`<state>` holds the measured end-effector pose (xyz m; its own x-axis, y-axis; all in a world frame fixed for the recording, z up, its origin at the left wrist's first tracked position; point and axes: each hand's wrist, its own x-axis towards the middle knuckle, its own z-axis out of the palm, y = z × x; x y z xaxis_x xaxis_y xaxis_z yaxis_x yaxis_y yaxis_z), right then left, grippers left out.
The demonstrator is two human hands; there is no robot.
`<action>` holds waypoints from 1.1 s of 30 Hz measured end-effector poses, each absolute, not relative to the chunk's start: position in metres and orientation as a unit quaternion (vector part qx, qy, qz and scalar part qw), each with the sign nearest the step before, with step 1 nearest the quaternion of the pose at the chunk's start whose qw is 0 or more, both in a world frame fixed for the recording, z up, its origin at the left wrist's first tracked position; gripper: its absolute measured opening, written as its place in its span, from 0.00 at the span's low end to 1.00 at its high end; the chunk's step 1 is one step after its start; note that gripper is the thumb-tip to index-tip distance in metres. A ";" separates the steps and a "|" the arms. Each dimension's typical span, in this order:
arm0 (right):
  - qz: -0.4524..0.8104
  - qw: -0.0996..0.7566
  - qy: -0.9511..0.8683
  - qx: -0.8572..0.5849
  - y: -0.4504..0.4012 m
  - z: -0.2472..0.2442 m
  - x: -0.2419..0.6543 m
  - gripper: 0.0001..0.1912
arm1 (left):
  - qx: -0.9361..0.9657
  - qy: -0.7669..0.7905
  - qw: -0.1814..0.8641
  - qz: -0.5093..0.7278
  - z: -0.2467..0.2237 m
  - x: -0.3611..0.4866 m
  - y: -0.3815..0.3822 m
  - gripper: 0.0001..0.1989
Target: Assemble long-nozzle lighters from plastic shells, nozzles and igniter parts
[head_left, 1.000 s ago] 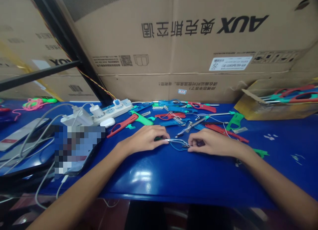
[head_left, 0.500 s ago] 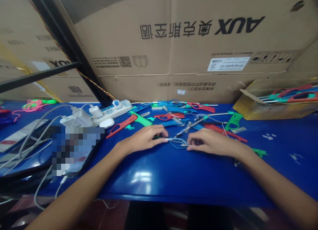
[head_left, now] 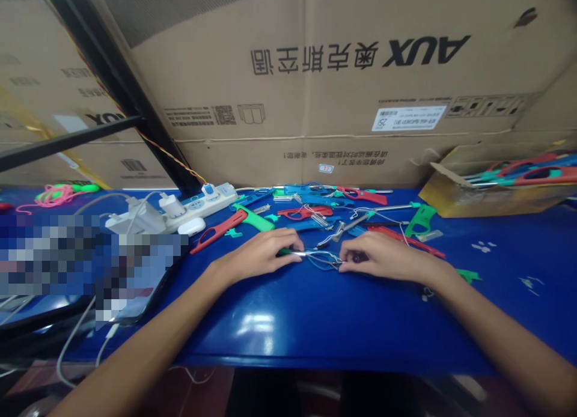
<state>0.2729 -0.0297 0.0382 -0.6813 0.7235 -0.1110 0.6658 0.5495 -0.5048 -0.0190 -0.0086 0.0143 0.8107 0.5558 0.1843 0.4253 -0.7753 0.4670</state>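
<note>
My left hand point(head_left: 270, 249) is closed, thumb and fingers pinching a slim metal tube point(head_left: 297, 254) with a dark green part beside it. Thin white and blue wires point(head_left: 321, 258) run in a loose loop from that tube to the fingertips of my right hand point(head_left: 376, 255). That hand is closed at the wires' far end. A dark, rounded object point(head_left: 360, 258) shows within its curled fingers; its kind cannot be made out. Just beyond both hands lie a grey metal lighter tube with wires point(head_left: 339, 231) and a red lighter handle point(head_left: 406, 240).
Several red, blue and green lighter parts point(head_left: 306, 211) lie scattered behind my hands. To the right stands an open cardboard box point(head_left: 455, 203) of lighters. A power strip point(head_left: 211, 200) with chargers, a tablet-like device point(head_left: 148, 285) and cables occupy the left. Large cardboard point(head_left: 315, 104) walls the back.
The view has shifted slightly. My hands keep nearly the same pose, and the wires still stretch between them.
</note>
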 end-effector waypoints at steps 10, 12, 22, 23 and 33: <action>0.253 0.052 -0.885 -0.388 -0.028 0.034 0.274 0.15 | 0.934 0.278 0.142 0.172 0.007 -0.016 -0.007 0.12; 0.248 0.051 -0.885 -0.390 -0.028 0.035 0.273 0.14 | 0.936 0.279 0.130 0.172 0.004 -0.016 -0.005 0.12; 0.264 0.062 -0.887 -0.374 -0.026 0.038 0.277 0.16 | 0.937 0.287 0.101 0.174 0.000 -0.013 -0.005 0.13; 0.266 0.061 -0.887 -0.373 -0.026 0.037 0.277 0.17 | 0.937 0.287 0.099 0.171 0.000 -0.012 -0.005 0.13; 0.257 0.062 -0.872 -0.413 -0.025 0.032 0.274 0.22 | 0.938 0.273 0.138 0.164 0.007 -0.014 -0.008 0.14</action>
<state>0.2736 -0.0252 0.0316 -0.6518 0.7512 -0.1044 0.6875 0.5271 -0.4995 -0.0138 -0.0083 0.0074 0.7972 0.5572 0.2325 0.4665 -0.8129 0.3487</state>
